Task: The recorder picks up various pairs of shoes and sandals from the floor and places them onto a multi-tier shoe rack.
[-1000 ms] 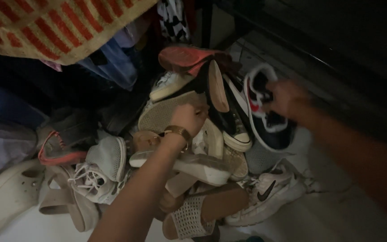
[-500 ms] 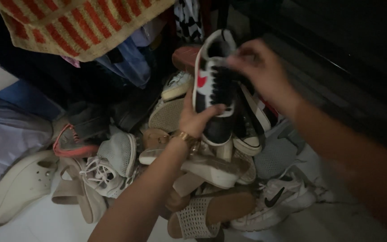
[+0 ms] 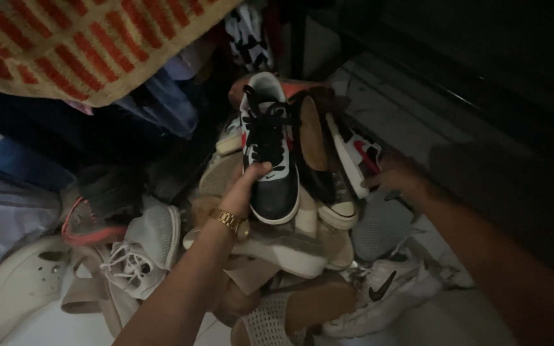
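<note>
A black-and-white laced leather sneaker [image 3: 268, 150] is gripped by the left hand [image 3: 246, 188] atop the shoe heap, with its toe at 6 o'clock. A firmer hold on the sole would be advised. At 3 o'clock, the right hand [image 3: 397, 176] rests loosely open on a white-and-red sneaker [image 3: 357, 156]

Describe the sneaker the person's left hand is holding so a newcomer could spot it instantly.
Start at the shoe pile on the floor below the orange-checked cloth. At its top, the left hand with a gold watch grips a black-and-white sneaker. Unlike the pale sandals around it, it has black laces and a black toe.
</note>
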